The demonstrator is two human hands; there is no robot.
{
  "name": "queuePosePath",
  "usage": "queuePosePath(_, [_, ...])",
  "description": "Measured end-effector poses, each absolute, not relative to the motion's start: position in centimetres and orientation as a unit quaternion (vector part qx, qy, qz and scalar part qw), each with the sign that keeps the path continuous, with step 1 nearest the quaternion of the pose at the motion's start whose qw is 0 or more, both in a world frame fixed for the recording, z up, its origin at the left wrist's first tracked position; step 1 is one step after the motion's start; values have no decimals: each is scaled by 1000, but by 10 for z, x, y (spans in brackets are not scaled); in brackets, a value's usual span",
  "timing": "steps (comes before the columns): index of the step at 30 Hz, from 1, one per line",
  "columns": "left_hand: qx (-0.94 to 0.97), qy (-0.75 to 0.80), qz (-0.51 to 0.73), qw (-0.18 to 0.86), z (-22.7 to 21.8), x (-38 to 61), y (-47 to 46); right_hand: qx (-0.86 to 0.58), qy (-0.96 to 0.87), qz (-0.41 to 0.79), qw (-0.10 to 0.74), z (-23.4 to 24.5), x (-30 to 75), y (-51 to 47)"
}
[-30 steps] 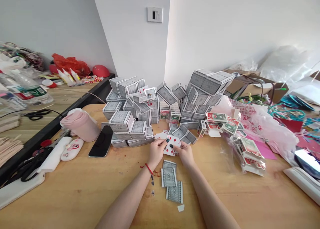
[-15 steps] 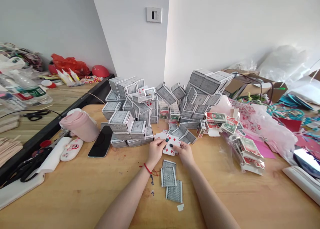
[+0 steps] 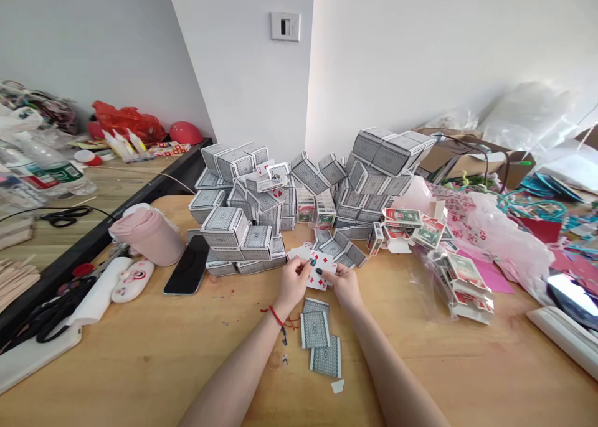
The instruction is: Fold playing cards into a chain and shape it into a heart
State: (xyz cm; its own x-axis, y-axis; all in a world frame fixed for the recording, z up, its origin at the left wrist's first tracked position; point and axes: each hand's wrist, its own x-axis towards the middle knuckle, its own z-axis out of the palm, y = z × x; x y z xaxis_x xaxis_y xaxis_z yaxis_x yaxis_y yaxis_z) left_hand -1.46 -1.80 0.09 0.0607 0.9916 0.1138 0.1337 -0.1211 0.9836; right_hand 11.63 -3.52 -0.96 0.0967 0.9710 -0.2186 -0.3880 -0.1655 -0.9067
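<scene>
Between my two hands is a playing card [image 3: 324, 264], face up with red diamonds and a 4 at its corner. My left hand [image 3: 296, 284] pinches its left side, and my right hand [image 3: 346, 285] grips its right side, the thumb lying on the face. Whether more than one card is held I cannot tell. Just beyond my left fingers lie loose white-faced cards [image 3: 299, 251]. Nearer to me on the table are folded cards [image 3: 314, 329], back side up, overlapping. A small white paper scrap [image 3: 337, 386] lies below them.
Stacks of boxes folded from cards [image 3: 225, 226] stand behind my hands, more card boxes [image 3: 374, 184] to the right. Opened card packets [image 3: 462, 277] and a plastic bag [image 3: 509, 234] lie at right. A phone [image 3: 187, 265], pink cup [image 3: 148, 234] and scissors [image 3: 51, 321] are at left.
My fingers have shifted slightly on the card, and my left hand is a little further right. The view has tilted slightly; the rest stays in place.
</scene>
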Motion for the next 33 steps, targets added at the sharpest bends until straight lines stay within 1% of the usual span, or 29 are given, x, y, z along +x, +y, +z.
queuePosePath(5, [604,491,484,400,-4,-11,-21,-473,-320,571,590,-10,113,-36])
queuePosePath(10, [667,484,458,332,-2,-12,-26,-481,-323,556,595,-9,114,-36])
queuePosePath(16, [701,488,435,286,-2,-14,-27,-488,-311,552,600,-10,115,-35])
queuePosePath(26, [695,496,443,274,-11,-12,-24,-479,-329,571,580,-4,116,-36])
queuePosePath(29, [688,500,439,289,-8,-13,-23,-457,-341,591,570,-7,119,-34])
queuePosePath(33, [668,499,438,335,-4,-15,-21,-440,-355,600,566,-10,122,-33])
